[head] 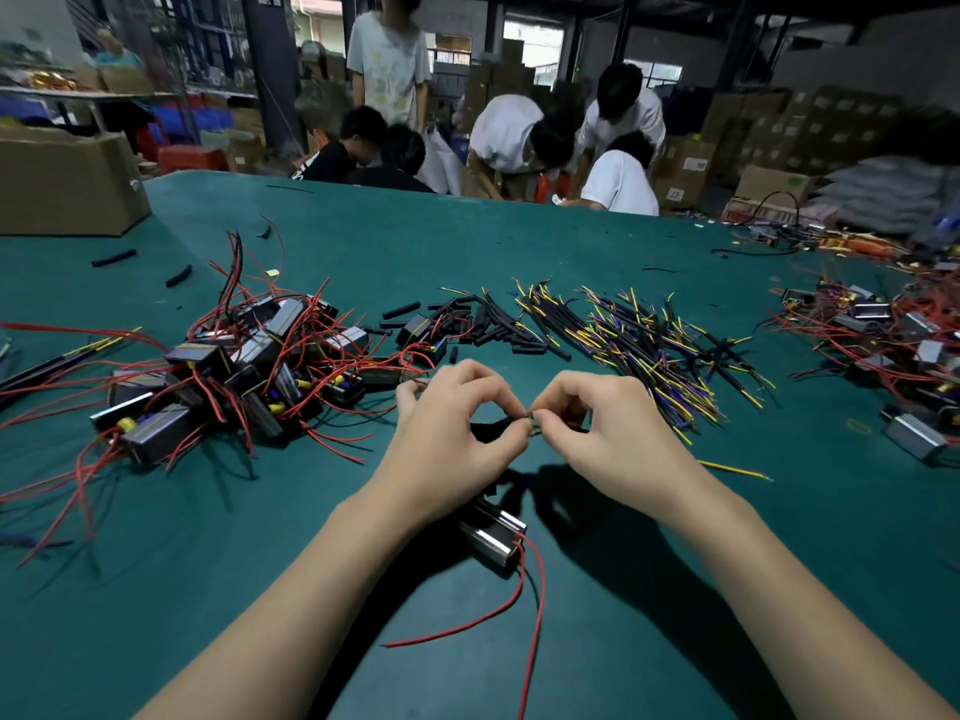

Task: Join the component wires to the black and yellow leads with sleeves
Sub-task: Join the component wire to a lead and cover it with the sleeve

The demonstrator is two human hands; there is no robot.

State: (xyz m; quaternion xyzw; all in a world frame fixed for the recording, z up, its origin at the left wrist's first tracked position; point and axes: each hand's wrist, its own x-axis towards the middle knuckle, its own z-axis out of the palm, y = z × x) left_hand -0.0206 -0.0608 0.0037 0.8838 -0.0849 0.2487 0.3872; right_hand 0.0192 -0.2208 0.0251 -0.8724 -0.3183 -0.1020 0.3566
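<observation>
Left hand [447,433] & right hand [597,428] pinching wire ends [531,417], silver-black component [493,532] w/ red wires beneath

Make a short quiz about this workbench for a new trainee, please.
1. True or false: both hands pinch the wire joint above the table.
2. Which side of the hands holds the pile of black and yellow leads: A left, B right?
3. What colour are the wires of the component under the left hand?

Key: 1 true; 2 B; 3 red. The right hand pinches too.
</observation>
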